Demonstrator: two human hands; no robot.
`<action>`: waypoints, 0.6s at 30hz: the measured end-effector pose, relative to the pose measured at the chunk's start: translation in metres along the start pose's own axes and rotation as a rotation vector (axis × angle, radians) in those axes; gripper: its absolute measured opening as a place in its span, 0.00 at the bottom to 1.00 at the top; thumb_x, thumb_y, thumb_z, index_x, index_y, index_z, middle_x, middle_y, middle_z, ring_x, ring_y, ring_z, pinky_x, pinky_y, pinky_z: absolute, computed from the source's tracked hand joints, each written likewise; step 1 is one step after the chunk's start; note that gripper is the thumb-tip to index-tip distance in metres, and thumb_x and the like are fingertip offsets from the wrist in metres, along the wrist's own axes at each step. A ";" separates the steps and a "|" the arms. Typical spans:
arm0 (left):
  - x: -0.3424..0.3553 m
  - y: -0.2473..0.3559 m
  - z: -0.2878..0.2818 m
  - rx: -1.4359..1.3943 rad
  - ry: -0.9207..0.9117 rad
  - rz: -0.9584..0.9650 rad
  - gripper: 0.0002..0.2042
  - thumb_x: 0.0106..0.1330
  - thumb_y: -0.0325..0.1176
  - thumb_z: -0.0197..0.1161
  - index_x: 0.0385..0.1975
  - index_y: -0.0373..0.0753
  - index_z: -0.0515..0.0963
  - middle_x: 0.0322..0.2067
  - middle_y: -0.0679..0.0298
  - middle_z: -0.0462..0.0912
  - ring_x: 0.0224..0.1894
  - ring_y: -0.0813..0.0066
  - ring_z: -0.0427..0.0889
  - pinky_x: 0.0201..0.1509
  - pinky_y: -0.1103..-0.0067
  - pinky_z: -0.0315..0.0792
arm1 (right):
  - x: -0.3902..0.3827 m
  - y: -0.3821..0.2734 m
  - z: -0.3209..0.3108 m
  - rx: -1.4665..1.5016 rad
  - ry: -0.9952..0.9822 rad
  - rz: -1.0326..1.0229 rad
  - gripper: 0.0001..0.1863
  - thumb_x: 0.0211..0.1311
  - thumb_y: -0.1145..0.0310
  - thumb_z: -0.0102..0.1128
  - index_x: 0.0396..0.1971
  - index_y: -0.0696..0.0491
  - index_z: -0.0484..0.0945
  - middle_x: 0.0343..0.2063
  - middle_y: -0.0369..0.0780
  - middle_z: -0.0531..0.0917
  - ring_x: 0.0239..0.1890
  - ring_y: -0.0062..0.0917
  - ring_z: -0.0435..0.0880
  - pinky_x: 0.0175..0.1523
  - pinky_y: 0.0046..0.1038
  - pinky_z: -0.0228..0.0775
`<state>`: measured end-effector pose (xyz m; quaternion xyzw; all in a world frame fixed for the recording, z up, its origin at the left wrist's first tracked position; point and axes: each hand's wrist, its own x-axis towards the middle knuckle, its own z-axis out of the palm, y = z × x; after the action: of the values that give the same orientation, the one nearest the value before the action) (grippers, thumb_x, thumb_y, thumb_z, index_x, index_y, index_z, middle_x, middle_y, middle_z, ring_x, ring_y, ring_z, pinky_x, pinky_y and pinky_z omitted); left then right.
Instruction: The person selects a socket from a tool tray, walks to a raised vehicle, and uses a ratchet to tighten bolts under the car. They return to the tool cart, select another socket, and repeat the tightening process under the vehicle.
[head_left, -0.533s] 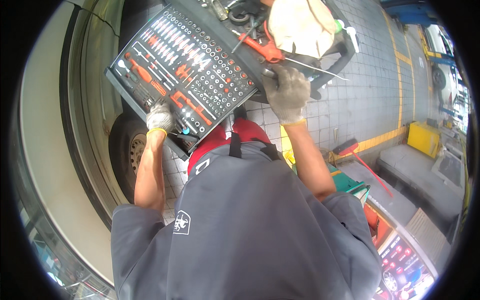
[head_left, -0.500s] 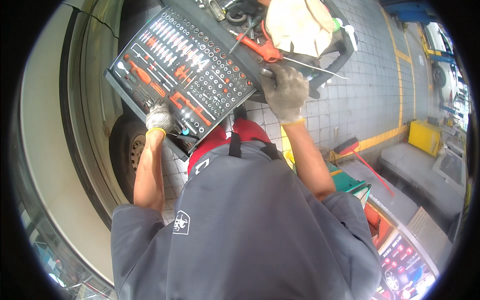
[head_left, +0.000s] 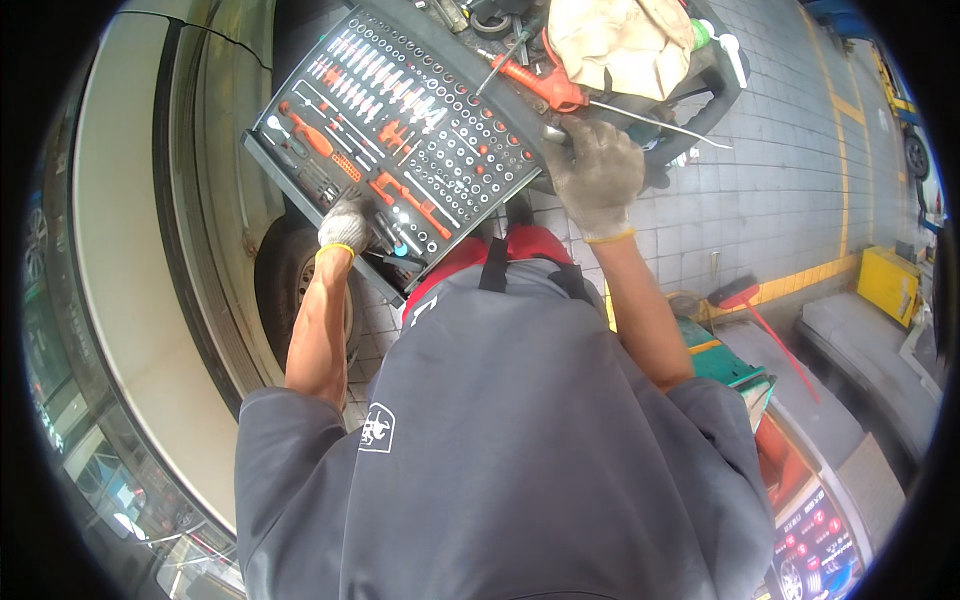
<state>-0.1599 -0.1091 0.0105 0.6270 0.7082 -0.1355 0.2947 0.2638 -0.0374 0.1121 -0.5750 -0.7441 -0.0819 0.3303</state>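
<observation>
A pulled-out drawer holds a tool set [head_left: 410, 150] with rows of sockets, bits, extension bars and orange-handled tools in dark foam. My left hand [head_left: 345, 225], in a pale knit glove, is at the drawer's left near part, fingers bent down among slim metal tools; what they pinch, if anything, is hidden. Close to it lies a screwdriver [head_left: 400, 248] with a blue end. My right hand [head_left: 598, 172], in a dirtier glove, is closed beside the drawer's right corner, around a short dark piece with a shiny metal end [head_left: 552, 133].
On the cart top are an orange air blow gun [head_left: 545, 85] with a long thin nozzle, a beige cloth [head_left: 620, 45] and loose tools. A pale car [head_left: 140, 250] with its wheel stands close at left. At right are a red-handled brush [head_left: 735, 292] and a yellow box [head_left: 890, 285].
The whole view has shifted, so the drawer and cart appear farther right and slightly higher. Both hands stay at nearly the same places relative to the drawer.
</observation>
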 end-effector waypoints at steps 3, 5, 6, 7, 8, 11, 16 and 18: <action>0.011 -0.007 0.003 -0.001 -0.042 -0.016 0.18 0.69 0.31 0.62 0.57 0.41 0.87 0.54 0.46 0.90 0.61 0.42 0.86 0.64 0.57 0.80 | 0.001 0.000 -0.001 0.009 0.003 -0.003 0.13 0.62 0.54 0.77 0.41 0.42 0.89 0.32 0.34 0.86 0.36 0.34 0.87 0.44 0.41 0.75; 0.010 -0.008 0.000 0.008 -0.072 0.013 0.19 0.71 0.33 0.62 0.59 0.39 0.85 0.55 0.45 0.89 0.62 0.42 0.86 0.65 0.57 0.80 | 0.002 0.000 -0.002 0.014 -0.010 -0.008 0.12 0.61 0.54 0.77 0.41 0.42 0.89 0.32 0.34 0.86 0.35 0.34 0.87 0.44 0.41 0.75; 0.005 -0.006 -0.004 -0.038 0.002 0.009 0.18 0.72 0.33 0.63 0.60 0.39 0.85 0.54 0.47 0.90 0.61 0.44 0.87 0.65 0.59 0.80 | 0.002 0.000 -0.003 0.017 -0.014 -0.009 0.12 0.61 0.54 0.77 0.41 0.42 0.89 0.32 0.34 0.86 0.35 0.34 0.87 0.44 0.41 0.75; -0.005 -0.002 -0.009 -0.072 0.077 -0.002 0.18 0.73 0.33 0.63 0.60 0.38 0.84 0.54 0.48 0.91 0.59 0.47 0.88 0.64 0.61 0.81 | 0.003 0.000 -0.005 0.031 -0.035 -0.001 0.12 0.61 0.56 0.77 0.41 0.43 0.89 0.33 0.35 0.87 0.36 0.35 0.87 0.44 0.41 0.76; -0.017 0.005 -0.018 -0.088 0.112 -0.043 0.17 0.75 0.33 0.64 0.61 0.38 0.83 0.53 0.50 0.91 0.58 0.50 0.89 0.63 0.64 0.81 | 0.003 0.000 -0.006 0.044 -0.054 0.008 0.13 0.60 0.57 0.78 0.42 0.44 0.89 0.33 0.35 0.88 0.37 0.36 0.88 0.44 0.42 0.76; -0.060 0.040 -0.066 -1.040 0.193 0.016 0.14 0.78 0.34 0.69 0.59 0.40 0.82 0.51 0.60 0.90 0.54 0.67 0.89 0.62 0.71 0.81 | 0.004 -0.001 -0.009 0.055 -0.064 0.024 0.13 0.59 0.59 0.78 0.42 0.45 0.89 0.35 0.36 0.89 0.38 0.37 0.89 0.44 0.42 0.77; -0.138 0.118 -0.139 -1.621 0.267 0.358 0.17 0.80 0.38 0.71 0.58 0.33 0.78 0.50 0.58 0.87 0.52 0.65 0.89 0.58 0.67 0.86 | 0.005 -0.004 -0.009 0.044 -0.051 0.022 0.13 0.57 0.60 0.78 0.42 0.44 0.90 0.37 0.37 0.91 0.39 0.37 0.89 0.46 0.43 0.76; -0.153 0.140 -0.156 -1.722 0.259 0.484 0.17 0.80 0.35 0.68 0.61 0.34 0.76 0.51 0.56 0.86 0.54 0.57 0.90 0.55 0.64 0.88 | 0.006 -0.004 -0.009 0.038 -0.060 0.008 0.15 0.56 0.58 0.79 0.42 0.43 0.89 0.35 0.35 0.89 0.37 0.35 0.88 0.45 0.42 0.75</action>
<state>-0.0571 -0.1208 0.2481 0.3317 0.4409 0.5790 0.6003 0.2627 -0.0385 0.1230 -0.5740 -0.7527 -0.0490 0.3187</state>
